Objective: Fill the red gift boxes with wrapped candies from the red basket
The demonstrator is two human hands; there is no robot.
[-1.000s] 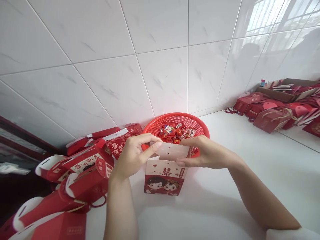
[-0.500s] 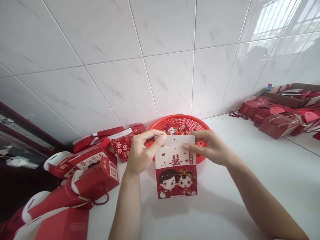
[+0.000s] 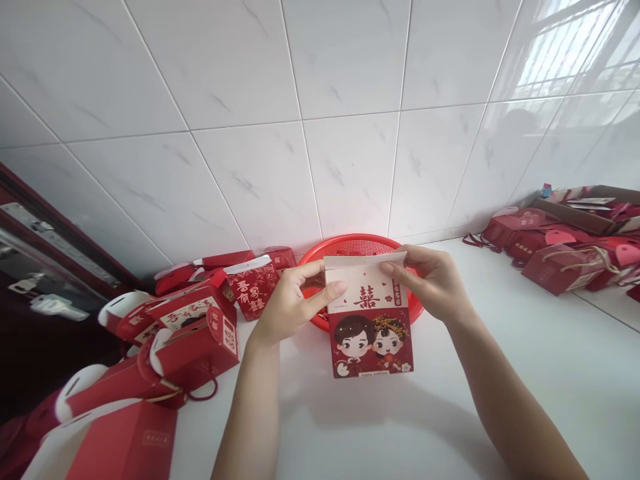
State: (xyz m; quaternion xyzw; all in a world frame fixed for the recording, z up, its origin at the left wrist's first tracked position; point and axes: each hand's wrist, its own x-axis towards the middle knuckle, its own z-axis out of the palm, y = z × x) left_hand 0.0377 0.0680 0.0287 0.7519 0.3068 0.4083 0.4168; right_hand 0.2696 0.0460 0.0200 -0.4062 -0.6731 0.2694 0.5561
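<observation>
Carefully, the left hand and right hand, apart, pinch the wedding box by its flap near the desk's back edge, before a red basket; thin fingertip grip risks a slip, dropping it.

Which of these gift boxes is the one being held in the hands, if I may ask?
It is the box printed with a cartoon couple, held near its top by the left hand and right hand; the other boxes lie untouched on the counter.
</observation>
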